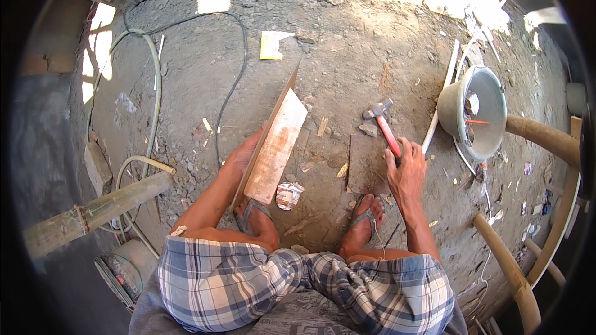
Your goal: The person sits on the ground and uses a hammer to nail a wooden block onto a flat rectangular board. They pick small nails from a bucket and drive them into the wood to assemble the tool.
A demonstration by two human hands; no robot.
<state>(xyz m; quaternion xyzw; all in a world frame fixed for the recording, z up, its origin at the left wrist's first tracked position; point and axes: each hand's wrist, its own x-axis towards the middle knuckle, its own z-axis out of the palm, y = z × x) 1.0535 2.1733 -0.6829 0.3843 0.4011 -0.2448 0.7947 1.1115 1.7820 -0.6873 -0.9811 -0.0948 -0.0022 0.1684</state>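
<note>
My left hand (pixel 243 154) grips an angled wooden piece from its left side, a thin brown board edge with a pale, stained plank (pixel 276 146) against it. The board stands tilted over my left foot, and some of the fingers are hidden behind it. In my right hand (pixel 407 170) is the end of a hammer's red handle (pixel 387 133), its metal head pointing away from me, close to a grey stone. Below that hand a flat brown square piece (pixel 362 170) lies on the dirt. A crumpled white and brown packet (pixel 289 195) lies between my feet.
A grey bucket (pixel 462 102) lies tipped at the right, with thin white pipes beside it. Bamboo poles (pixel 546 139) stand along the right side; another bamboo pole (pixel 118 208) juts in from the left. A hose (pixel 155 68) and dark cable (pixel 244 43) snake over rubble-strewn ground.
</note>
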